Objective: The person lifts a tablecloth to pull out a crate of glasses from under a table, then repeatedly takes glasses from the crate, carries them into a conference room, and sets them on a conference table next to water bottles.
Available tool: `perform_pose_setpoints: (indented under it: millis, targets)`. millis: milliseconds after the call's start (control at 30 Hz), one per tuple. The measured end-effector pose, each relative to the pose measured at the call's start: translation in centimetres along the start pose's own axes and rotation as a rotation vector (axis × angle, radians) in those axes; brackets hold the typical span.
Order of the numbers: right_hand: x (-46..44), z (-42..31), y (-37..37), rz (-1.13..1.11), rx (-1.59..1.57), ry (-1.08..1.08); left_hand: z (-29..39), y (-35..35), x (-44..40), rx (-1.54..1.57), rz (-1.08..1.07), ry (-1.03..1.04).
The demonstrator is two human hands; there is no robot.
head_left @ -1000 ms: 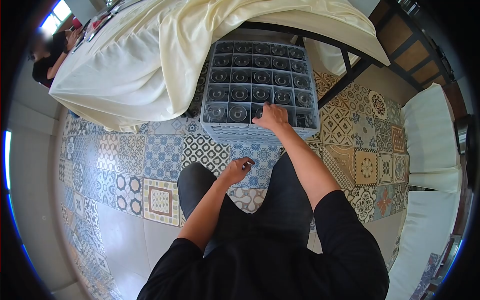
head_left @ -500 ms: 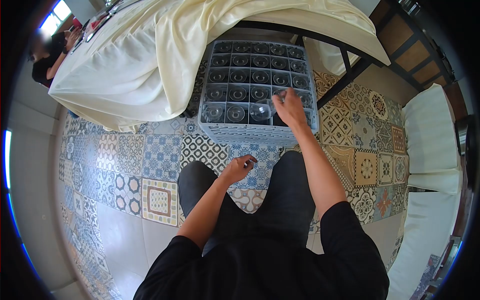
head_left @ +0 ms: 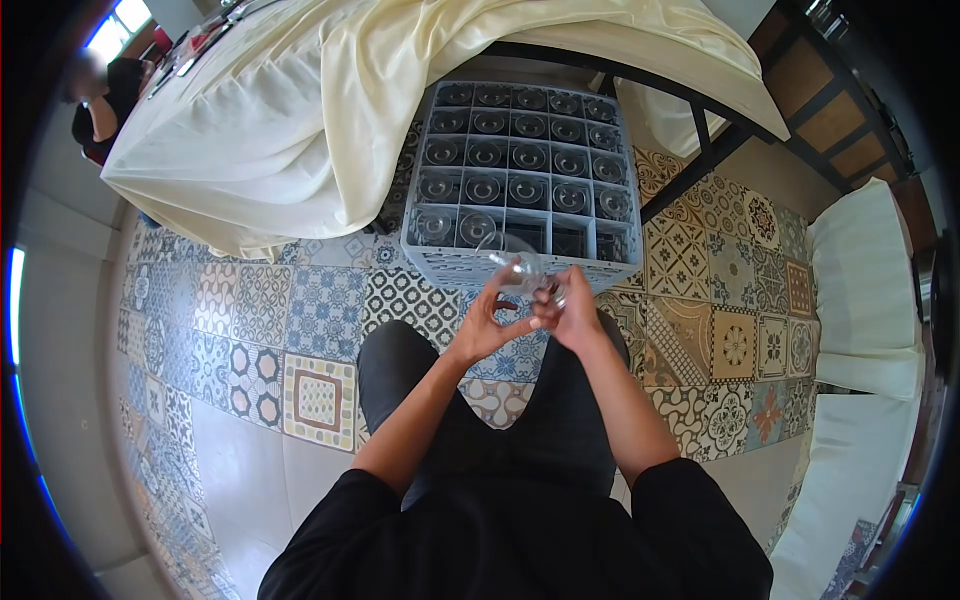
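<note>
A clear stemmed glass point(head_left: 518, 268) is tilted in front of the near edge of a grey-blue glass rack point(head_left: 520, 258), its bowl toward the rack. My right hand point(head_left: 570, 312) is closed around the glass's stem end. Against the bowl's near left side, my left hand point(head_left: 485, 322) curves its fingers, with the thumb stretched toward my right hand. Upturned glasses point(head_left: 527, 157) fill the compartments of the rack's farther rows. In the nearest row, glasses stand in the two left compartments, and dark interiors show in those to the right.
A table with a cream satin cloth point(head_left: 270, 120) overhangs the rack, and its black metal frame point(head_left: 690, 180) slants down on the right. Patterned tiles point(head_left: 320, 395) cover the floor. A person point(head_left: 110, 100) sits at the far left. White cloth point(head_left: 865, 290) hangs at right.
My right hand has drawn the glass out of the rack's nearest row toward me. My left hand has risen to meet the glass, its fingers now at the bowl.
</note>
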State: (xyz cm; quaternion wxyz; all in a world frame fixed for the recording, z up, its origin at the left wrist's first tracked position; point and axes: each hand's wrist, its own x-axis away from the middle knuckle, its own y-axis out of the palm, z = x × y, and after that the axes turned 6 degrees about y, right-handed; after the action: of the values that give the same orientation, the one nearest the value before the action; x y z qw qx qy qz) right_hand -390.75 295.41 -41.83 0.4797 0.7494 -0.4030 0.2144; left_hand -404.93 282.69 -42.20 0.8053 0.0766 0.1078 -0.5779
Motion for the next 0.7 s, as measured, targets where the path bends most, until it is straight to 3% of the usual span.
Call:
perform_pose_setpoints:
  millis: [67, 167, 367, 467, 500, 567, 633, 700]
  targets:
    - [0.2, 1.9, 0.9, 0.072, 0.021, 0.075, 0.4, 0.0, 0.1, 0.097, 0.026, -0.040]
    - [-0.4, 3.6, -0.6, -0.275, -0.038, 0.264, 0.6, -0.3, 0.7, 0.184, 0.061, -0.094]
    - [-0.6, 4.5, 0.0, -0.390, 0.116, 0.360, 1.8, -1.2, 2.5, 0.349, 0.174, -0.190]
    - [-0.9, 2.8, 1.0, -0.090, 0.818, 0.074, 0.7, -1.7, 3.2, 0.316, 0.203, -0.145]
    - [-2.2, 1.0, 0.5, -0.078, 1.039, 0.090, 0.5, -1.9, 3.4, 0.288, 0.205, -0.112]
    - [-4.4, -0.9, 0.6, 0.069, 1.118, -0.074, 0.2, -2.2, 3.8, 0.227, 0.212, -0.131]
    - [-5.2, -2.1, 3.1, 0.253, 1.240, -0.497, 0.0, -2.3, 3.9, 0.131, 0.203, -0.150]
    - [-5.7, -2.9, 5.4, 0.221, 1.379, -0.731, -0.3, -2.5, 4.0, -0.004, 0.182, -0.169]
